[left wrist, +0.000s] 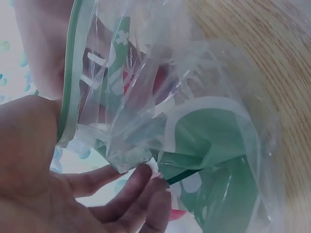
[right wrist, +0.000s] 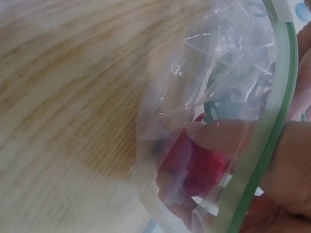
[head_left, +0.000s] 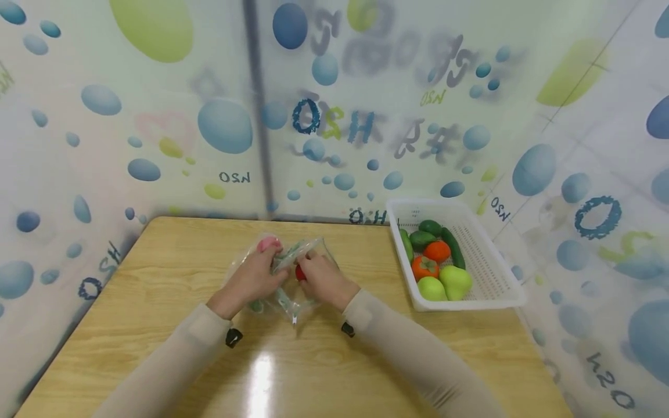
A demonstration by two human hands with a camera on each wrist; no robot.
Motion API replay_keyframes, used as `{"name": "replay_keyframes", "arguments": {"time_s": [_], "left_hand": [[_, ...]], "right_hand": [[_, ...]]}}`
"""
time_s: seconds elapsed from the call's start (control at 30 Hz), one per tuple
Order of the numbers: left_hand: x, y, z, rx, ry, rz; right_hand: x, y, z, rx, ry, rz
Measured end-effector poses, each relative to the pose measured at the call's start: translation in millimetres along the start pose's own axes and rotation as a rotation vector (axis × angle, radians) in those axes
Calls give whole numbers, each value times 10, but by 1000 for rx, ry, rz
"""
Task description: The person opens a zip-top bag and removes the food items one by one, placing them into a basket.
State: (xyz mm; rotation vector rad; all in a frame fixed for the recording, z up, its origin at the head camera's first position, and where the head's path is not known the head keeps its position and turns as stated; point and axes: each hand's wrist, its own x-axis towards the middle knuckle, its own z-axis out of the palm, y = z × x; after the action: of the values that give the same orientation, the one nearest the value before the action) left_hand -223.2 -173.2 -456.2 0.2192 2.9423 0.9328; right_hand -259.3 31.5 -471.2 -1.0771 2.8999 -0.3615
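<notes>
A clear zip-top bag (head_left: 292, 299) with green print and a green-edged mouth lies on the wooden table, between both hands. With curled fingers against the plastic, my left hand (head_left: 255, 276) grips the bag on its left side. My right hand (head_left: 325, 278) reaches through the mouth and holds a small shiny red object (right wrist: 197, 162) between thumb and fingers, inside the bag. Its exact kind is unclear behind the plastic. Something pink (head_left: 269, 242) shows just beyond my left fingers, partly covered. Green printed panels (left wrist: 209, 136) fill much of the left wrist view.
At the right of the wooden table (head_left: 172, 261) stands a white perforated basket (head_left: 493, 255). Cucumbers (head_left: 453, 247), other dark green produce (head_left: 423, 239), orange-red persimmons (head_left: 425, 267) and a green pear (head_left: 456, 283) lie in it. A patterned curtain wall (head_left: 334, 145) rises behind.
</notes>
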Motion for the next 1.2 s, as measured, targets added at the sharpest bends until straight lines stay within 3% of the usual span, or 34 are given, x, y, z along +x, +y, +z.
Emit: {"name": "replay_keyframes", "arguments": {"time_s": [0.27, 0.47, 0.53, 0.87, 1.2], "left_hand": [[-2, -3, 18, 19, 71, 33], [70, -72, 13, 68, 30, 109], [81, -88, 5, 93, 11, 118], [89, -145, -28, 97, -95, -18], [86, -157, -69, 73, -87, -15]], "right_hand": [[-53, -14, 20, -23, 3, -44], [-80, 0, 20, -9, 16, -89], [-63, 91, 130, -18, 47, -128], [-162, -18, -45, 4, -8, -83], [-307, -68, -268, 66, 10, -86]]}}
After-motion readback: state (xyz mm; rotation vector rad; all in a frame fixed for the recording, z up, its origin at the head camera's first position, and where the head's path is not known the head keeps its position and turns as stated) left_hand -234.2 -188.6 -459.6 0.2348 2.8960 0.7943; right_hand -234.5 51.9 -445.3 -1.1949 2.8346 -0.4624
